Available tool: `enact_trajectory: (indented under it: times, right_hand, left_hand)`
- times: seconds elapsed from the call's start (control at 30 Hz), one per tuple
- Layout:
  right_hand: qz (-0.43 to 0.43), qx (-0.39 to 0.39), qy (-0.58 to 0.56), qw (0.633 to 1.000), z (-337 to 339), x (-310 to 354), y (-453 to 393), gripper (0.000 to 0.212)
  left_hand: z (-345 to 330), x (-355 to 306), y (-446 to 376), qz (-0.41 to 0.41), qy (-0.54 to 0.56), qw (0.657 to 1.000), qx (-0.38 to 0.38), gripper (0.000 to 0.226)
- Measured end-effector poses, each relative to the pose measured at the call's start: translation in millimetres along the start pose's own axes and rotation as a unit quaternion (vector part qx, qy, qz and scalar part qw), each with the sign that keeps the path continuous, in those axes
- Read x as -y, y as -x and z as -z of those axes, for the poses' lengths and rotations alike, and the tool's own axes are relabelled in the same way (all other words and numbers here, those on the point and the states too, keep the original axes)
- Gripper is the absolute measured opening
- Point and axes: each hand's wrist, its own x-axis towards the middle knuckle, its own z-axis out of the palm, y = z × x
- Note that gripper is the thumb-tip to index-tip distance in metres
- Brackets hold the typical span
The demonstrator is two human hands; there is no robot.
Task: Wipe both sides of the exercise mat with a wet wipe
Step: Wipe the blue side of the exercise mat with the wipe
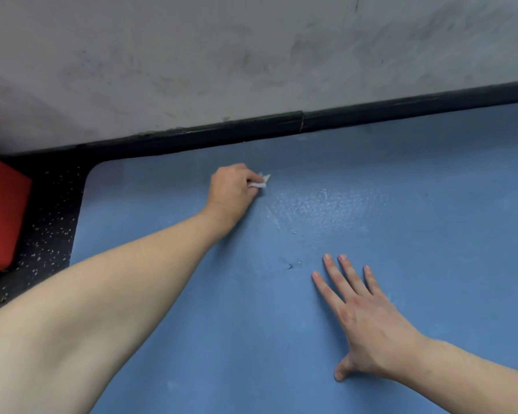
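Left hand [231, 189] reaches far forward, its fingers curled around a crumpled white wet wipe [259, 182] and pressing it onto the blue exercise mat [431, 234]. Only a small part of the wipe shows past the fingertips, on the side nearer the other hand. Right hand [362, 312] lies flat on the mat, nearer the person than the left hand, fingers straight and spread, thumb out to the side, holding nothing. Between the two hands the mat surface shines with a wet, speckled patch [326, 204]. Beyond the left hand the mat's far edge runs beside a black skirting strip [281, 127] under a grey wall [251, 55]. Off to the left hand's outer side, a red block [0, 213] stands on dark speckled floor [51, 228].
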Motion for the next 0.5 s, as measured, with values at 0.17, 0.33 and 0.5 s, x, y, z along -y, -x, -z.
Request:
enact_trajectory:
  times: [0.17, 0.33, 0.5]
  right_hand:
    - [-0.005, -0.009, -0.012, 1.0, -7.2, -5.2, -2.3, 0.169]
    - [0.001, 0.02, -0.013, 1.0, 0.9, -0.3, -3.7, 0.16]
    - [0.006, 0.003, -0.025, 1.0, -4.5, -3.3, -3.7, 0.166]
  left_hand:
    - [-10.8, -18.7, 5.6, -0.172, 0.021, 0.982, 0.078, 0.006]
    - [-2.8, 7.5, -39.5, 0.062, -0.001, 0.998, -0.013, 0.018]
    - [-10.5, -6.0, -37.0, -0.014, 0.018, 0.999, 0.023, 0.015]
